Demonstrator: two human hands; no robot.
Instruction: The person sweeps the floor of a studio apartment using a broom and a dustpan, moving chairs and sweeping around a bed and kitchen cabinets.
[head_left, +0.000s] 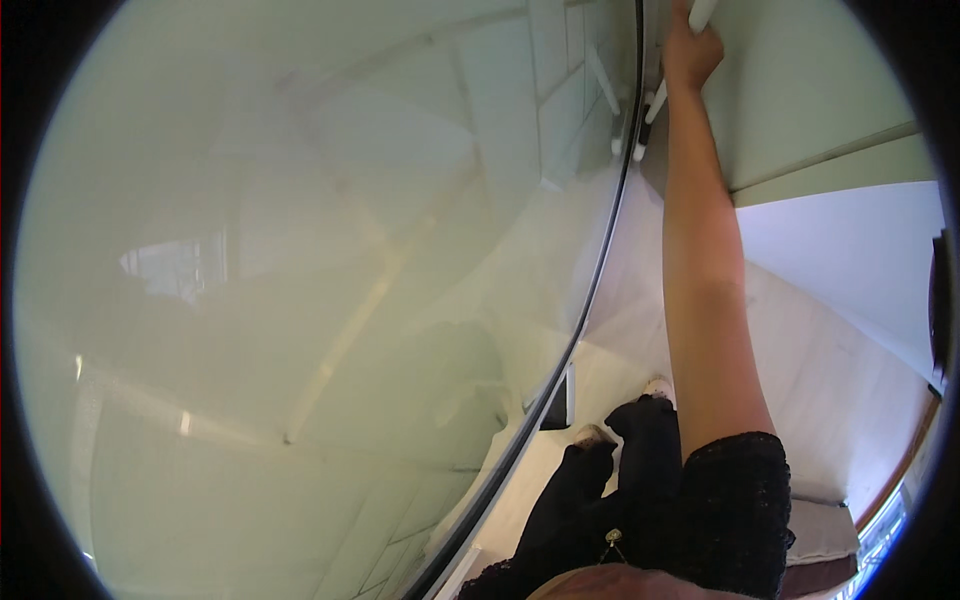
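My right arm stretches away from me to the top of the view. There my right hand (691, 56) is closed around a slim white rod (703, 13). The rod comes out on both sides of the fist and slants down toward a black-and-white end piece (643, 136). What the rod belongs to cannot be told. Close beside the hand runs the dark edge strip (616, 191) of a large, glossy, pale panel (300, 262). This panel mirrors the rod and parts of the room. My left hand is out of view.
A pale green panel (810, 97) stands right of my hand, with a white surface (840, 240) below it. My feet are on the light floor (630, 360). A black object with a white edge (556, 409) sits by the glossy panel. A beige cushion (821, 531) lies at lower right.
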